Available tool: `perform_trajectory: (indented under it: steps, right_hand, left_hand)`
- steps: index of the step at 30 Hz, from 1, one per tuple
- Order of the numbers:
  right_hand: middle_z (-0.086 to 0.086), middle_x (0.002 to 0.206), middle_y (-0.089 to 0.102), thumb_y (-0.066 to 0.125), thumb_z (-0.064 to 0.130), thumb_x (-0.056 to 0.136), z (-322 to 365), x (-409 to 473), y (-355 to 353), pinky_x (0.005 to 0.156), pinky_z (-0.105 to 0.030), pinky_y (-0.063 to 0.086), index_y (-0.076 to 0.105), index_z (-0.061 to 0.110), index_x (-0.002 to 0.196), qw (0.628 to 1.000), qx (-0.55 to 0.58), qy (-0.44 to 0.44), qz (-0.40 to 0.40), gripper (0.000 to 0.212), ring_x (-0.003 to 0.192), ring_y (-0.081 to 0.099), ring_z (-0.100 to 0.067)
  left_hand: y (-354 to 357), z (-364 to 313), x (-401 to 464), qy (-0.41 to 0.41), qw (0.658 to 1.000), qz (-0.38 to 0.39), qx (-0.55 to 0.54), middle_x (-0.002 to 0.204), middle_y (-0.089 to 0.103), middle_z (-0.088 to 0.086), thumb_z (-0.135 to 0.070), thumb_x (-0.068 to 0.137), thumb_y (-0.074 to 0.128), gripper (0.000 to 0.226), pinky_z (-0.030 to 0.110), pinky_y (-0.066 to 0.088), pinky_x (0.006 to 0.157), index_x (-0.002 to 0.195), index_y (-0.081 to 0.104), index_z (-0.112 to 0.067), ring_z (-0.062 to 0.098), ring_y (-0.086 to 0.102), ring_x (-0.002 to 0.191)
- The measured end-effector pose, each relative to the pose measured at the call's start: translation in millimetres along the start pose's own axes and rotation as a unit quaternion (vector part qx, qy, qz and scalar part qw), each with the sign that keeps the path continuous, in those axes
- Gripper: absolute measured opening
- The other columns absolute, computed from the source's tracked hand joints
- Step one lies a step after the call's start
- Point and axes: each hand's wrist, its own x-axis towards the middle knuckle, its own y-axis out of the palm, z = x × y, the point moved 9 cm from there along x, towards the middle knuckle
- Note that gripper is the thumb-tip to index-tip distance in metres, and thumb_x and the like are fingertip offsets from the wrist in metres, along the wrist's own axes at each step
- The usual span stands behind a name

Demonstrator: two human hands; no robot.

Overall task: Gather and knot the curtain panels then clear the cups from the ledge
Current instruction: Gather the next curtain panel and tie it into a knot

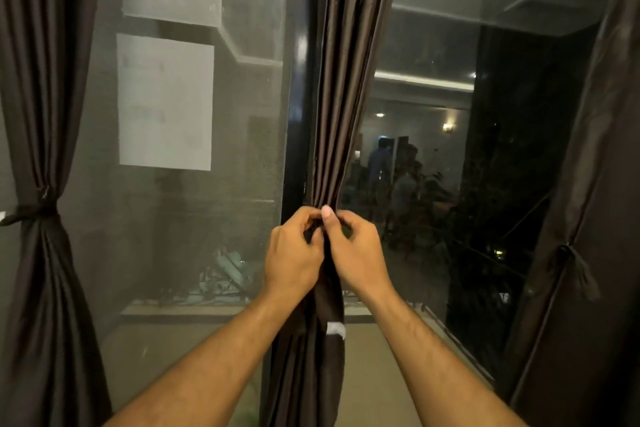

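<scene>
A dark brown middle curtain panel [341, 97] hangs gathered in front of the window frame. My left hand [294, 253] and my right hand [356, 250] meet on it at waist height, fingers curled and pinching the bunched fabric between them. Below the hands the panel [311, 357] falls straight down, with a small white tag on it. The left curtain panel [38, 114] is tied at its middle with a dark band. At the right edge hangs the right curtain panel [581, 218], also tied. No cups are in view.
A tall glass window [194, 114] with a dark vertical frame [298, 80] stands behind the curtains. The pale ledge [180, 357] runs along the bottom of the window. Reflections of a room and people show in the right pane.
</scene>
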Motion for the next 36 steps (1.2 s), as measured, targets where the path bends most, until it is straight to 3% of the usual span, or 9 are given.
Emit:
perform_trajectory:
  steps: [5, 12, 17, 22, 25, 27, 29, 32, 36]
  right_hand:
    - [0.013, 0.064, 0.065, 0.071, 0.053, 0.09, 15.2, -1.7, -5.4, 0.052, -0.025, 0.044, 0.061, 0.016, 0.085, 1.0, 0.001, 0.016, -0.011, 0.039, 0.056, 0.058, -0.001]
    - [0.003, 0.062, 0.057, 0.07, 0.027, 0.095, -3.3, 5.0, -13.2, 0.054, -0.034, 0.043, 0.06, 0.008, 0.078, 0.997, -0.057, 0.048, -0.017, 0.028, 0.054, 0.05, -0.011]
    - [-0.005, 0.096, 0.075, 0.072, 0.024, 0.093, -8.0, 5.7, -14.2, 0.072, -0.034, 0.054, 0.07, 0.007, 0.11, 0.995, -0.063, 0.067, -0.032, 0.024, 0.083, 0.069, -0.015]
    - [-0.008, 0.13, 0.066, 0.074, 0.027, 0.093, -12.3, 0.7, -11.8, 0.1, -0.032, 0.049, 0.053, 0.006, 0.144, 0.993, -0.065, 0.097, -0.031, 0.059, 0.122, 0.062, -0.022]
    - [-0.007, 0.115, 0.074, 0.072, 0.027, 0.094, -12.0, -1.8, -13.1, 0.09, -0.037, 0.059, 0.068, 0.009, 0.122, 0.993, -0.068, 0.092, -0.03, 0.034, 0.105, 0.07, -0.021]
    - [0.01, 0.081, 0.071, 0.071, 0.024, 0.095, -9.3, -5.2, -14.2, 0.064, -0.023, 0.052, 0.068, 0.022, 0.084, 0.995, -0.057, 0.079, -0.028, 0.012, 0.075, 0.067, -0.005]
    - [0.015, 0.065, 0.062, 0.071, 0.025, 0.095, -6.7, -9.2, -12.8, 0.053, -0.012, 0.039, 0.056, 0.031, 0.067, 0.996, -0.052, 0.068, -0.028, 0.032, 0.062, 0.059, 0.0]
    - [0.008, 0.069, 0.071, 0.069, 0.026, 0.097, 7.0, -15.7, -6.8, 0.058, -0.023, 0.049, 0.066, 0.024, 0.073, 0.998, 0.004, 0.054, -0.021, 0.024, 0.068, 0.067, -0.004]
    - [0.0, 0.097, 0.079, 0.061, 0.026, 0.103, 9.1, -26.2, 10.2, 0.088, -0.04, 0.061, 0.074, 0.016, 0.103, 0.987, 0.126, 0.095, 0.019, 0.017, 0.093, 0.074, -0.011]
  left_hand:
    - [8.2, 19.9, -5.9, -0.094, 0.987, 0.071, -0.107, 0.072, 0.068, 0.005, -0.021, 0.089, 0.055, 0.012, 0.045, 0.047, 0.06, 0.096, 0.053, -0.031, 0.025, 0.061, 0.063]
    - [9.1, 44.1, -18.7, -0.151, 0.962, 0.107, -0.202, 0.108, 0.076, 0.003, -0.004, 0.086, 0.078, 0.041, 0.025, 0.059, 0.085, 0.119, 0.058, -0.018, 0.01, 0.074, 0.096]
    - [7.0, 52.1, -17.2, -0.18, 0.96, 0.176, -0.124, 0.092, 0.074, 0.012, -0.013, 0.076, 0.088, 0.031, 0.019, 0.052, 0.059, 0.103, 0.073, -0.013, 0.014, 0.063, 0.07]
    - [7.7, 58.5, -24.6, -0.176, 0.951, 0.254, -0.024, 0.082, 0.075, 0.011, -0.018, 0.078, 0.086, 0.011, 0.042, 0.06, 0.071, 0.084, 0.077, -0.017, 0.028, 0.072, 0.073]
    - [-7.3, 57.1, -17.1, -0.131, 0.964, 0.208, 0.096, 0.083, 0.071, -0.003, -0.021, 0.087, 0.078, 0.001, 0.008, 0.041, 0.067, 0.087, 0.079, -0.021, 0.003, 0.061, 0.081]
    - [-18.8, 56.1, -9.2, -0.124, 0.971, 0.157, 0.129, 0.072, 0.068, -0.006, -0.02, 0.092, 0.073, 0.009, 0.008, 0.035, 0.05, 0.092, 0.081, -0.023, -0.003, 0.054, 0.06]
    - [-29.0, 57.5, -3.9, -0.148, 0.974, 0.103, 0.138, 0.061, 0.067, -0.007, -0.019, 0.095, 0.068, 0.015, 0.016, 0.038, 0.043, 0.096, 0.08, -0.026, 0.0, 0.051, 0.041]
    - [-36.7, 54.9, 0.9, -0.17, 0.975, 0.036, 0.138, 0.079, 0.077, -0.003, -0.016, 0.096, 0.059, 0.023, 0.025, 0.052, 0.058, 0.105, 0.078, -0.025, 0.01, 0.067, 0.061]
    - [-31.1, 52.7, -3.0, -0.233, 0.973, 0.003, -0.004, 0.094, 0.078, -0.007, -0.008, 0.093, 0.053, 0.033, 0.029, 0.053, 0.076, 0.102, 0.079, -0.025, 0.011, 0.066, 0.08]
